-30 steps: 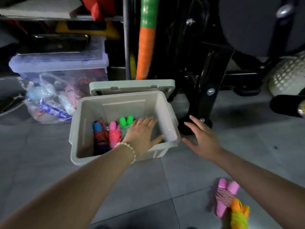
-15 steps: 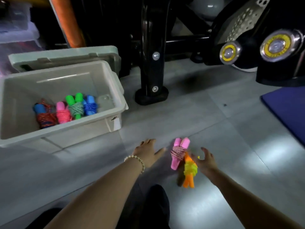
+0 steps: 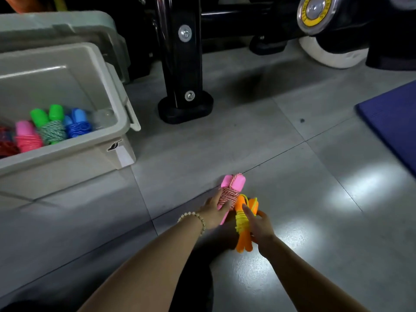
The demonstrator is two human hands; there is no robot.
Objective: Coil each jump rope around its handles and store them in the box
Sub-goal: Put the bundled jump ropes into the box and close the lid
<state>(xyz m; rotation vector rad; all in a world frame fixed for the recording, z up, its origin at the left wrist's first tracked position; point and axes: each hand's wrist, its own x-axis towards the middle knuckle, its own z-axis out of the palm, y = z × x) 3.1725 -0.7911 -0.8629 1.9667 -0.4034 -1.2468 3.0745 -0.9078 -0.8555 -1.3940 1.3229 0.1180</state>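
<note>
Head view. Grey tiled floor [image 3: 258, 140], glossy, with two bright glare patches at right. A black machine post [image 3: 182, 55] stands bolted to a black foot behind; a blue mat [image 3: 391, 122] lies at the right edge, and a yellow-and-chrome disc [image 3: 317, 12] sits top right.

The beige box [image 3: 112, 91] rests open on the floor at left, its lid [image 3: 56, 25] leaning behind it. Inside, side by side: a green rope bundle [image 3: 52, 127], a blue rope bundle [image 3: 77, 124] and a pink rope bundle [image 3: 27, 138].

Two bundles lie on the floor, well apart from the box. The left hand [image 3: 212, 210], beaded bracelet [image 3: 195, 218] on its wrist, has fingers curled around the pink-handled rope [image 3: 229, 194] — thumb on its red-and-white coil. The right hand [image 3: 258, 224] wraps the orange-handled rope [image 3: 243, 221] at its yellow coil, index finger laid along it.

Half a second ago both hands were spread open just short of these bundles; now each has closed on one. The view has shifted in closer.

The box's left part is cut off; a dark red coil at its edge is only partly seen. Whether either bundle has left the floor — cannot tell.
</note>
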